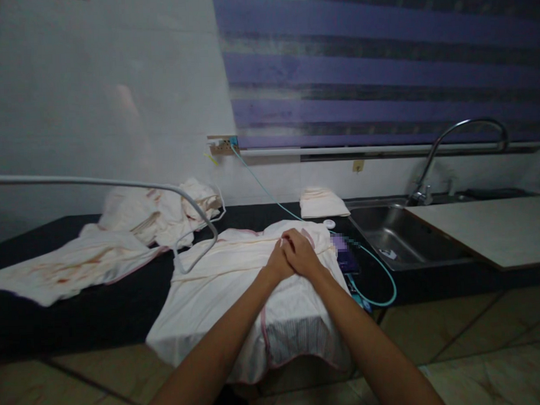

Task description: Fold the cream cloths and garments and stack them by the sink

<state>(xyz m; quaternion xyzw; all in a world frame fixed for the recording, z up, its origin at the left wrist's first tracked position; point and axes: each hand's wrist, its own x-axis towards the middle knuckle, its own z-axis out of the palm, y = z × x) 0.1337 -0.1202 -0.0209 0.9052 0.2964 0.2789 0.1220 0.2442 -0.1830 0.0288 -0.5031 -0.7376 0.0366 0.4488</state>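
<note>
A white cloth with pink edging (pixel 224 292) lies spread over the dark counter, its lower end hanging over the front edge. On its upper right part, my left hand (pixel 278 261) and my right hand (pixel 302 253) meet, the right partly overlapping the left. Both have bent fingers closed together at the fabric, and the fingertips are partly hidden. A grey bent tube (pixel 194 208) reaches in from the left and curves down onto the cloth. Close to the cloth's right side are a dark device with a purple patch (pixel 346 258) and a small white round object (pixel 329 223).
White cloths with brown stains (pixel 159 215) are heaped on the left. A folded white cloth (pixel 323 202) lies by the wall. Turquoise cable (pixel 269 193) runs from a wall socket (pixel 222 146). To the right are a steel sink (pixel 401 236), a faucet (pixel 432 152) and a pale board (pixel 487 230).
</note>
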